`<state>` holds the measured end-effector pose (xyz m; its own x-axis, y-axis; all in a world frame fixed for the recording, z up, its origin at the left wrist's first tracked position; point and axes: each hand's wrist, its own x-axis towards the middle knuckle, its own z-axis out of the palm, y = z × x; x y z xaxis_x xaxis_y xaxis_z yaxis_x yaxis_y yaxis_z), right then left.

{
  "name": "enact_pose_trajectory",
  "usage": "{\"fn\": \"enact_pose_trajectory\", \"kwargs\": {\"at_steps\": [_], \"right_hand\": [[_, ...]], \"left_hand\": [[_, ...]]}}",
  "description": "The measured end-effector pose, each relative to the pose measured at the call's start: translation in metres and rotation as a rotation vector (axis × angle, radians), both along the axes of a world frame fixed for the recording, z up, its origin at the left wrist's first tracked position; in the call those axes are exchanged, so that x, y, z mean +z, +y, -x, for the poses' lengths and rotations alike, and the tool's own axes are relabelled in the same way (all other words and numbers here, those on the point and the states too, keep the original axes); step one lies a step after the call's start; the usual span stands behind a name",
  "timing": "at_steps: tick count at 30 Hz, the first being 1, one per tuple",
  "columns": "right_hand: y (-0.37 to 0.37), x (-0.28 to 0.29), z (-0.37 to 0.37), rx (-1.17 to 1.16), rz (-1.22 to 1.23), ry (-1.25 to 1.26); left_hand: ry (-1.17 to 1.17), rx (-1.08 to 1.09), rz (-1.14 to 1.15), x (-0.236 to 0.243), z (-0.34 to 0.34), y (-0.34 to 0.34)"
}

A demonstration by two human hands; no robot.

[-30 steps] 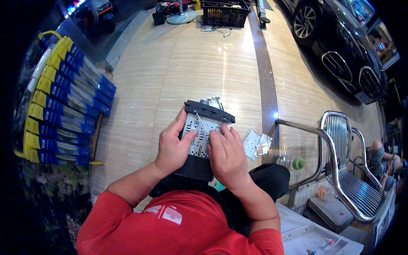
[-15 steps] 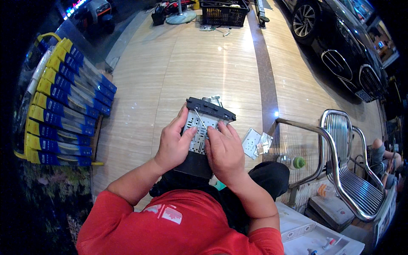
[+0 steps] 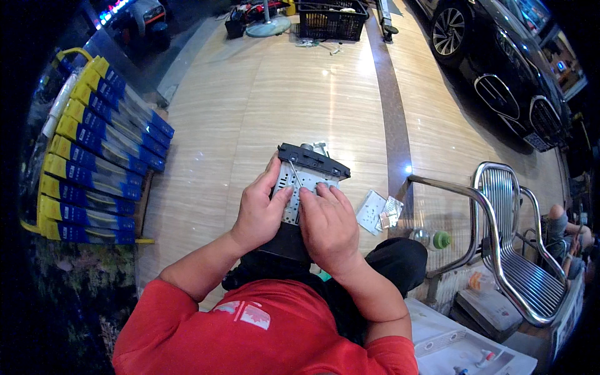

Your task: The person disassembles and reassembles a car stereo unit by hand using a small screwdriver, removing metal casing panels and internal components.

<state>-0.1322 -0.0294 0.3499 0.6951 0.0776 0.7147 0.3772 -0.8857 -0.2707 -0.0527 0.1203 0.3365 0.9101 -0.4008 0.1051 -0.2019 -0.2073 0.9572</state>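
Observation:
A boxy electronic unit with a perforated silver metal case (image 3: 291,212) lies over my lap. Along its far edge runs a black plastic front panel (image 3: 319,164). My left hand (image 3: 257,209) is wrapped round the unit's left side, thumb on the metal top. In the fingers of my right hand (image 3: 331,222) is a thin metal rod (image 3: 295,172), which looks like a screwdriver shaft. Its tip reaches the inner side of the front panel; any handle is hidden by my hand. My right fingers also rest on the metal case.
Flat metal pieces (image 3: 371,209) lie on the tiled floor, right of my hands. Beyond them are a green-capped bottle (image 3: 440,239) and a chrome chair (image 3: 528,250). A rack of blue-and-yellow packages (image 3: 94,169) stands left. A black basket (image 3: 331,22) and a car (image 3: 494,75) are farther off.
The unit and both hands sit slightly farther right in the picture, as does the whole scene. My right hand's fingers have shifted slightly over the case; the grips are the same.

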Motion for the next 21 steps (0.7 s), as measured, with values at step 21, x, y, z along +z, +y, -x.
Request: {"fn": "enact_pose_trajectory", "kwargs": {"at_steps": [21], "right_hand": [[0.0, 0.004, -0.003, 0.059, -0.237, 0.005]], "left_hand": [[-0.064, 0.008, -0.053, 0.004, 0.0, 0.0]]}}
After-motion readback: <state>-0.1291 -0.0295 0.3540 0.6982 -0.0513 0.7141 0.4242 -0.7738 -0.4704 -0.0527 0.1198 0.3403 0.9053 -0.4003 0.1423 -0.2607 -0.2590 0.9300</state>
